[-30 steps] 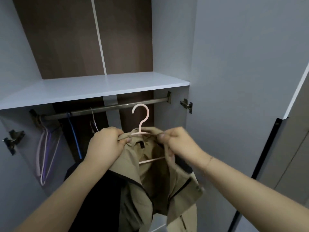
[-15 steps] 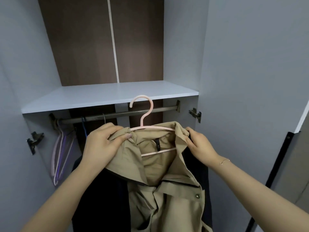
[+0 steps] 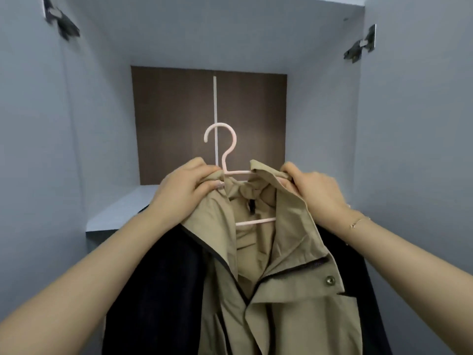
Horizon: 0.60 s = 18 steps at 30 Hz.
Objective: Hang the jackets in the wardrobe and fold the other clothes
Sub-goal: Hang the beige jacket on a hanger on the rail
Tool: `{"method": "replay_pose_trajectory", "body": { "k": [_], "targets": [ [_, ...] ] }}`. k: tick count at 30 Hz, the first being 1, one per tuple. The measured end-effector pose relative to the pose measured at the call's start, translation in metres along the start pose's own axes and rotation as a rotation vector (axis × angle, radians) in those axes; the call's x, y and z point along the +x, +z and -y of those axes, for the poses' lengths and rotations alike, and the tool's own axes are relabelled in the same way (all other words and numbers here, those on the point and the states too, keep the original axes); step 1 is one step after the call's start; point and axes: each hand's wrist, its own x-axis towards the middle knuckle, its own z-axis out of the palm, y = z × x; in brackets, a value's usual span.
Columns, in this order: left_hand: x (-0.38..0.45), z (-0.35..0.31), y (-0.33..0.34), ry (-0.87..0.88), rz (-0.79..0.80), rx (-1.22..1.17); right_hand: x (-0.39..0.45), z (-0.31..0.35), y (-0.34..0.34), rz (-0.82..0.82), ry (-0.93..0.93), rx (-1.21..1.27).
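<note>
A beige jacket (image 3: 276, 290) with dark lining hangs on a pale pink hanger (image 3: 225, 152) in front of the open wardrobe. My left hand (image 3: 184, 190) grips the jacket's left shoulder over the hanger arm. My right hand (image 3: 314, 190) grips the right shoulder and collar. The hanger's hook stands upright between my hands, free of any rail. Its lower bar shows inside the collar. The wardrobe rail is hidden behind the jacket and my arms.
The wardrobe's white shelf (image 3: 120, 211) lies just behind my left wrist, with a brown back panel (image 3: 179, 119) above it. Grey side walls close in left and right. Door hinges sit at the top left (image 3: 64, 24) and top right (image 3: 358, 47).
The view has tilted up and moved closer, so the rail and spare hangers dropped out of sight. Both hands have lifted the jacket on its hanger higher, up to the shelf level.
</note>
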Motion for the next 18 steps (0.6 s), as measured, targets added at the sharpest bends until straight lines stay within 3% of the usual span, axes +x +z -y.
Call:
{"method": "replay_pose_trajectory", "body": {
  "k": [9,18],
  "targets": [
    [0.12,0.078,0.003,0.002,-0.059,-0.011,0.125,-0.038,0.013,-0.052,0.165,-0.163],
    [0.221,0.159,0.076,-0.095,0.038,0.008,0.219,-0.093,0.088,0.146,0.42,0.001]
  ]
}}
